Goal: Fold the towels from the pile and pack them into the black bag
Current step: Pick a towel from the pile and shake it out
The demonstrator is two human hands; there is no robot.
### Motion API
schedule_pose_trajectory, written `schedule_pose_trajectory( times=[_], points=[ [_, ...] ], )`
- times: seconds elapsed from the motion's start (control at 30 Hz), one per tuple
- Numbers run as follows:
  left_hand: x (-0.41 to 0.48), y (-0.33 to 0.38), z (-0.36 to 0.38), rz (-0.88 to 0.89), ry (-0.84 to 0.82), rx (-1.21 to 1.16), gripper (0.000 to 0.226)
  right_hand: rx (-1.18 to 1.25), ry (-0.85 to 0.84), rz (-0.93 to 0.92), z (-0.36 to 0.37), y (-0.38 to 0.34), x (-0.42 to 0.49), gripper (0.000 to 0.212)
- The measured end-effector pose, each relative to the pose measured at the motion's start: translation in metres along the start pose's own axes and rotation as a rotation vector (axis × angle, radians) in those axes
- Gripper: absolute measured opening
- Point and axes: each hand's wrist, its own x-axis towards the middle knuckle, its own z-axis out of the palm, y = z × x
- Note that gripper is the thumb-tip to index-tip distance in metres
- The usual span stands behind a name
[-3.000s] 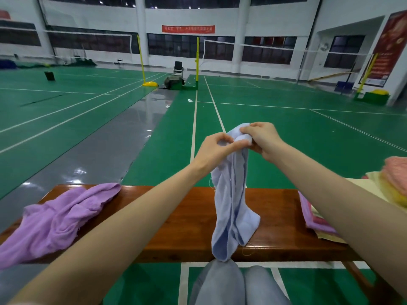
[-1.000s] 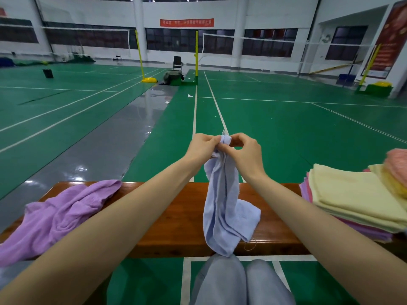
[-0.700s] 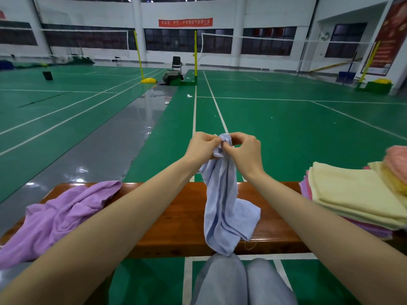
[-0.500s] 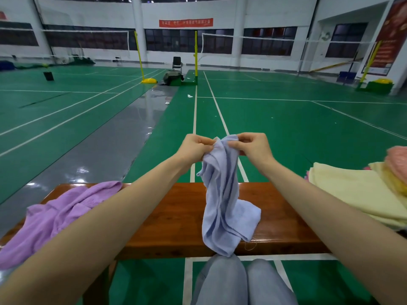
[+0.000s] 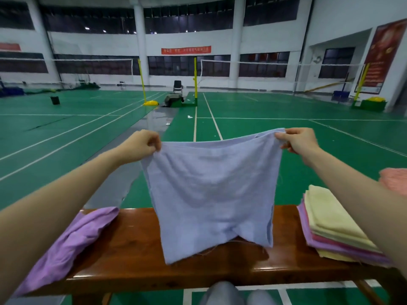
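A pale blue towel hangs spread out flat in the air above the wooden bench. My left hand pinches its upper left corner and my right hand pinches its upper right corner. The towel's lower edge brushes the bench top. A crumpled purple towel lies on the bench's left end. On the right end sits a stack of folded towels, yellow on top, pink and purple below. The black bag is not in view.
A pink towel shows at the right edge, partly behind my right arm. My knees are just under the bench's front edge. Beyond the bench lies green court floor with white lines, net posts and a chair far off.
My hands have moved apart from the bunched top of the blue towel, stretching it from a hanging bundle into a flat open sheet. The view has tilted upward.
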Motion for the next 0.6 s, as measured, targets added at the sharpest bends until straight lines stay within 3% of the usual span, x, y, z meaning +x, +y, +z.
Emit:
schedule_pose_trajectory(
  times=[0.13, 0.23, 0.47, 0.53, 0.6],
  points=[
    [0.012, 0.007, -0.013, 0.105, 0.113, 0.093, 0.026, 0.043, 0.015, -0.038, -0.003, -0.012, 0.002, 0.031],
    [0.019, 0.003, -0.021, 0.111, 0.110, 0.275, 0.014, 0.052, 0.001, -0.057, -0.012, -0.018, 0.006, 0.030],
    [0.017, 0.006, -0.024, -0.021, 0.138, 0.585, 0.008, 0.033, -0.087, -0.134, -0.024, -0.027, 0.008, 0.026],
    [0.023, 0.006, -0.023, -0.060, 0.163, 0.488, 0.010, 0.046, -0.073, -0.129, -0.025, -0.028, 0.013, 0.028],
    [0.036, 0.006, -0.022, -0.142, 0.180, 0.165, 0.015, 0.079, -0.059, -0.100, -0.025, -0.028, 0.018, 0.034]
  ],
)
